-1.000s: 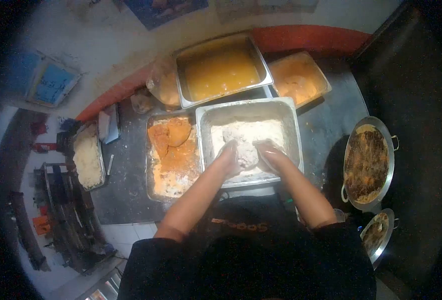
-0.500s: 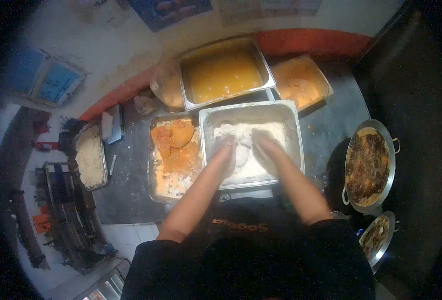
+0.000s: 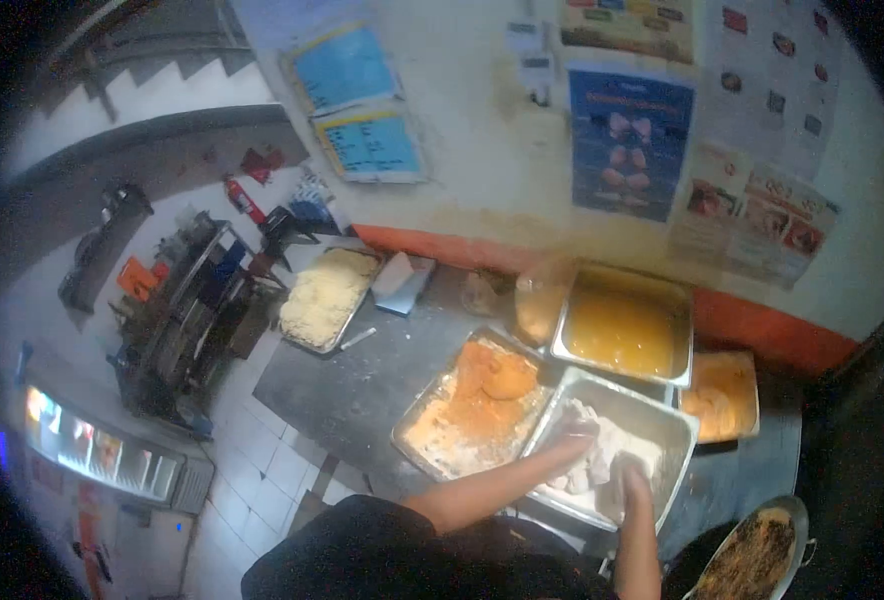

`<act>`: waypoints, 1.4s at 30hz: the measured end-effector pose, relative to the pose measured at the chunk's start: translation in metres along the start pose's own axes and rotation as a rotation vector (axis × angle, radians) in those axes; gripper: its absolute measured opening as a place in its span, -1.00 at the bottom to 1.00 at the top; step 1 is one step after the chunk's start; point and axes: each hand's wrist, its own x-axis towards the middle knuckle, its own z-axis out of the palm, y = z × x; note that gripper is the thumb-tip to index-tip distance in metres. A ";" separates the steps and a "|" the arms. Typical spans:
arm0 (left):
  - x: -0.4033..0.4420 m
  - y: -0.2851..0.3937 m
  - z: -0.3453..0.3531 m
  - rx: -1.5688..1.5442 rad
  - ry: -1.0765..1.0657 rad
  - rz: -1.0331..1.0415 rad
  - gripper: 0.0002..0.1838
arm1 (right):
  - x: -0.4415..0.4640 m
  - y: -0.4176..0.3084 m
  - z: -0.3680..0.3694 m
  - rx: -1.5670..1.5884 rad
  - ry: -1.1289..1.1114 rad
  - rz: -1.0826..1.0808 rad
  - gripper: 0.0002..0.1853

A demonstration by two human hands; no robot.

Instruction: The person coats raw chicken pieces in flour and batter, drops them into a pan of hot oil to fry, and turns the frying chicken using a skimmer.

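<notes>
Floured pieces (image 3: 599, 466) are lying in a metal pan (image 3: 630, 404); left hand (image 3: 574, 441) touching them, right hand (image 3: 631, 482) working beside, both grips too blurred to tell. View is swinging toward wall posters (image 3: 630, 145), seemingly leaving handling uninterrupted.

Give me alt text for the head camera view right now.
A person's left hand and right hand reach into a metal pan of white powder on a dark table. Around it are a tray of orange powder, a pan of yellow liquid and a tray of something pale; posters hang on the wall.
</notes>
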 end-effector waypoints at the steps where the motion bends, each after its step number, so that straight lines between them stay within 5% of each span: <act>1: 0.003 0.004 0.003 -0.253 0.012 -0.092 -0.78 | 0.019 0.017 0.005 -0.032 -0.078 0.023 -0.57; 2: 0.006 0.009 0.006 -0.507 0.048 -0.180 -0.78 | 0.032 0.026 0.014 -0.041 -0.148 0.035 -0.56; 3: 0.008 0.013 0.007 -0.358 0.026 -0.172 -0.73 | 0.044 0.031 0.029 -0.033 -0.204 0.029 -0.54; 6: 0.008 0.028 0.002 -0.674 0.081 -0.330 -0.65 | 0.002 -0.007 0.067 0.065 -0.167 -0.092 -0.57; 9: 0.035 -0.013 0.009 -0.356 -0.113 -0.076 -0.62 | -0.025 -0.034 0.074 0.176 -0.052 -0.359 -0.58; 12: 0.017 0.008 -0.008 -0.434 -0.010 0.028 -0.65 | -0.034 -0.051 0.068 0.104 -0.046 -0.560 -0.57; 13: 0.003 0.022 -0.021 -0.617 -0.054 -0.002 -0.67 | -0.036 -0.054 0.064 0.083 -0.041 -0.626 -0.57; 15: -0.024 0.057 -0.055 -0.983 -0.144 -0.054 -0.71 | -0.038 -0.062 0.043 -0.277 -0.003 -0.248 -0.56; 18: -0.020 0.076 -0.080 -1.342 -0.232 -0.074 -0.75 | -0.039 -0.058 0.003 -0.220 -0.273 -0.549 -0.59; 20: -0.010 0.058 -0.066 -0.820 -0.220 -0.292 -0.67 | -0.038 -0.062 -0.007 0.051 -0.112 -0.218 -0.68; 23: 0.022 0.032 -0.030 -0.531 -0.088 -0.197 -0.69 | 0.045 -0.016 0.025 0.025 -0.070 -0.215 -0.72; 33: 0.034 0.023 -0.015 -0.379 -0.031 0.064 -0.70 | 0.023 -0.036 0.075 0.028 -0.029 -0.637 -0.71; 35: 0.017 0.027 -0.029 -0.420 -0.119 -0.012 -0.69 | 0.014 -0.031 0.058 -0.120 0.060 -0.715 -0.70; 36: 0.011 0.036 -0.041 -0.503 -0.280 -0.190 -0.64 | 0.006 -0.042 0.038 -0.416 0.068 -0.489 -0.67; 37: 0.005 0.045 -0.053 -0.556 -0.428 -0.378 -0.59 | -0.014 -0.051 0.026 -0.355 0.094 -0.386 -0.66; 39: -0.007 0.092 -0.074 -0.107 -0.344 -0.337 -0.62 | -0.017 -0.028 0.005 -0.271 0.173 -0.284 -0.65; 41: -0.004 0.106 -0.077 0.350 -0.480 -0.199 -0.66 | 0.002 0.015 -0.004 -0.761 0.124 -0.219 -0.64; 42: -0.005 0.110 -0.077 0.592 -0.558 -0.096 -0.68 | -0.002 0.025 -0.005 -0.753 0.134 -0.206 -0.64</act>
